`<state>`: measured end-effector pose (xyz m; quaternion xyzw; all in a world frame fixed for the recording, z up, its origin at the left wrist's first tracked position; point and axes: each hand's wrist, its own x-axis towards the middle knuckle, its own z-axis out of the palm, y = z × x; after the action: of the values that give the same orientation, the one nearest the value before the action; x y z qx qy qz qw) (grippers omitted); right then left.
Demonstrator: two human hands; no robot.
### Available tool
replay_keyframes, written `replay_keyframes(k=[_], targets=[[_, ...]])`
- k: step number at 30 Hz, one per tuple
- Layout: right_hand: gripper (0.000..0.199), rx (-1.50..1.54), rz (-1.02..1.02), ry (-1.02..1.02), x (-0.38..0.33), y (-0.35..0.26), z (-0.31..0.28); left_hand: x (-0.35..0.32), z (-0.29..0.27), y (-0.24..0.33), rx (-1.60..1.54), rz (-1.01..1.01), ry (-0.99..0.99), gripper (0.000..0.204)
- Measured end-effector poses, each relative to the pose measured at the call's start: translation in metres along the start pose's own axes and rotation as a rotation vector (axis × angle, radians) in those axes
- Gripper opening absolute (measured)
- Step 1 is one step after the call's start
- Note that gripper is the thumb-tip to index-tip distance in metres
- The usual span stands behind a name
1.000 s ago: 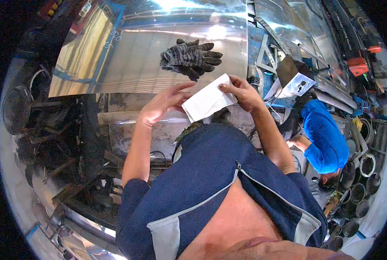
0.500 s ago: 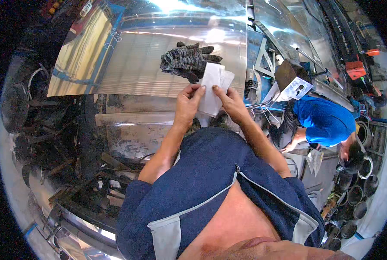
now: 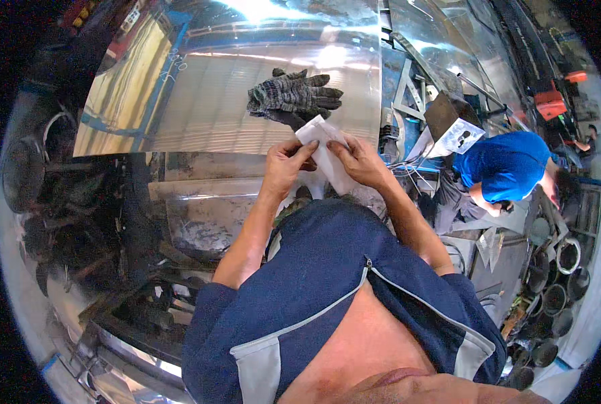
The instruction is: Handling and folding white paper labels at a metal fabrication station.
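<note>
Between my hands, in front of my body, is a folded white paper [image 3: 328, 158]. My left hand [image 3: 287, 165] pinches its left edge between thumb and fingers. On the other edge, my right hand [image 3: 362, 161] grips the paper with the thumb on top. Just beyond the paper's upper tip lies a pair of grey and black knitted gloves [image 3: 293, 94], resting on a shiny metal sheet [image 3: 213, 128]. What is on the paper's underside is hidden.
A person in a blue shirt [image 3: 506, 168] bends forward at the right. Nearer the sheet stand a metal box [image 3: 448, 118], a triangular set square [image 3: 408, 94] and loose cables. Several round metal rings or pipes [image 3: 555, 299] lie at the far right. Dark scrap [image 3: 172, 296] fills the left.
The paper, earlier spread in two overlapping parts, is now a single narrower strip, tilted left and lower. My hands shifted slightly down. The person in blue has raised and moved their arms.
</note>
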<state>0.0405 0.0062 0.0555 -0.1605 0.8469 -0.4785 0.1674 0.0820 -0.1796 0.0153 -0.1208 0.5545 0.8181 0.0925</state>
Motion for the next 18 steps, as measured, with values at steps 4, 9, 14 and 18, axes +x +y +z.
replay_keyframes(k=[4, 9, 14, 18], targets=[[0.038, 0.292, 0.129, -0.038, 0.001, 0.007, -0.002, 0.006, -0.001, 0.001, -0.054, -0.007, 0.103, 0.027], [0.032, 0.67, 0.258, -0.076, -0.002, 0.012, -0.003, 0.012, 0.007, 0.015, -0.374, 0.057, 0.222, 0.03], [0.032, 0.204, 0.108, 0.022, -0.004, 0.028, -0.022, 0.018, -0.018, 0.019, -0.04, -0.081, 0.081, 0.032], [0.026, 0.193, 0.064, 0.009, -0.013, 0.033, -0.027, 0.021, -0.02, 0.018, 0.268, -0.027, -0.088, 0.028]])
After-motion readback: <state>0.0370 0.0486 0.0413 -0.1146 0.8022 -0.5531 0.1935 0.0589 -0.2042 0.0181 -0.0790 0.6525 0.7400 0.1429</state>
